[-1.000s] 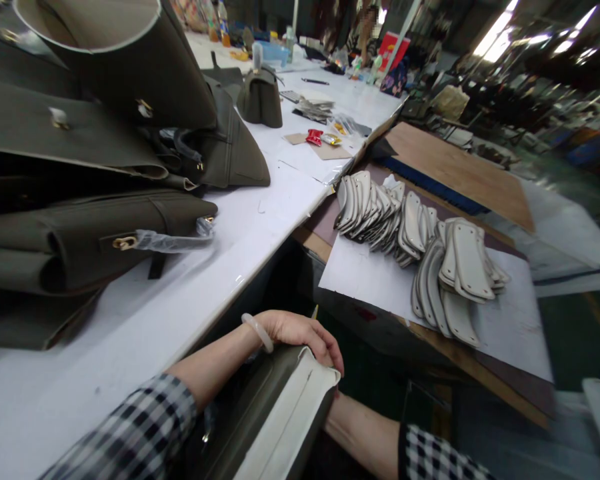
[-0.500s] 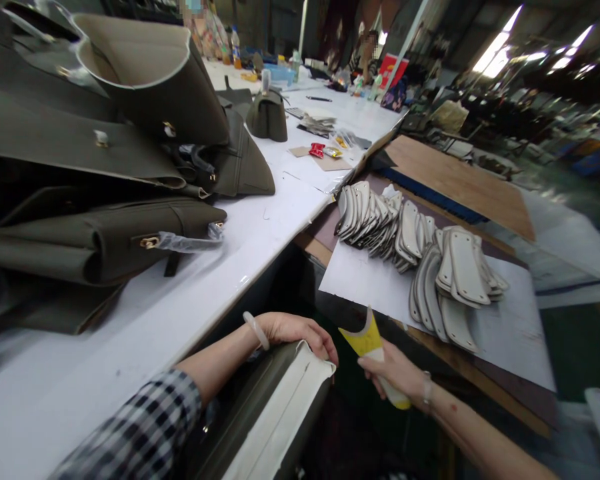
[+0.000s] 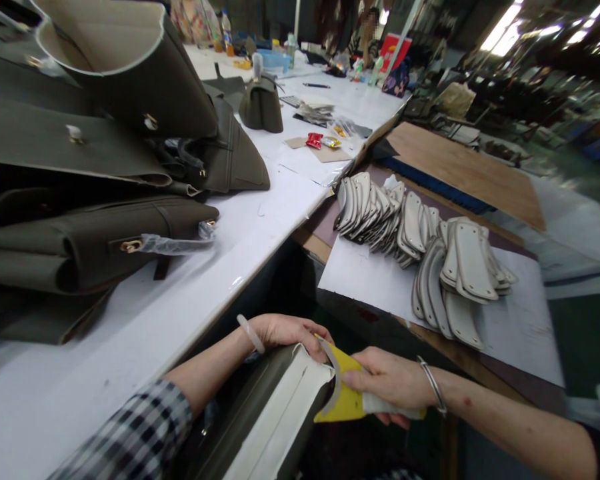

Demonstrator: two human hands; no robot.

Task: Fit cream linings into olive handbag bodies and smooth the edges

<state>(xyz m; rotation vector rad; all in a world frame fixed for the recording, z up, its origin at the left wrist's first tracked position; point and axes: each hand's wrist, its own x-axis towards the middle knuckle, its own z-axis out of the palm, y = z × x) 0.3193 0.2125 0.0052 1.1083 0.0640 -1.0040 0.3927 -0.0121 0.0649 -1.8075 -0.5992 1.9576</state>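
Where the dark bag [image 3: 245, 408] sits at six o'clock, its pale strip [image 3: 281, 420] facing up, the left hand [image 3: 291, 335] holds the far end, fingers close together and curled over the edge. Toward five o'clock, the right hand [image 3: 395, 379] grips a yellow tool [image 3: 347, 387], thumb and fingers pinching its handle. The tool's concave end is at the bag's far corner, beside the left fingertips, though contact is hard to tell. Pale panels [image 3: 413, 223] are piled at three o'clock; other bags [image 3: 105, 157] lie on the table [image 3: 180, 303] toward nine and ten.
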